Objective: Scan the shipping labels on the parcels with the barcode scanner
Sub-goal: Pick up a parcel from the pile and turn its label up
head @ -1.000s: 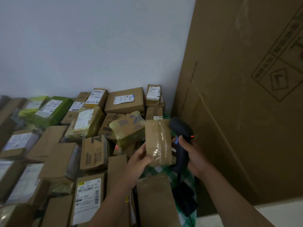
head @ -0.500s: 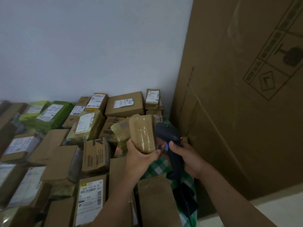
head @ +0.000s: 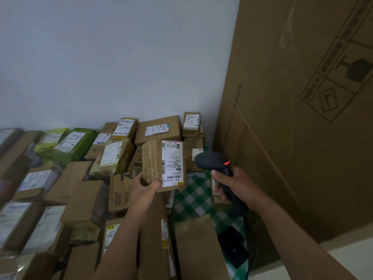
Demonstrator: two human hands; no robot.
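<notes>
Left hand (head: 144, 188) grips parcel (head: 152, 160) by its lower corner, label (head: 172, 162) facing the camera. Right hand (head: 236, 184) holds scanner (head: 210, 160) at the parcel's 3 o'clock. Risks: beam skims the label edge-on and misreads; corner grip slips.

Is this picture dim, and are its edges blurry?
Head view: the room light is dim and even, no glare; boxes at the left edge are smeared and bent by the wide lens; the label on the held parcel is sharp.
</notes>
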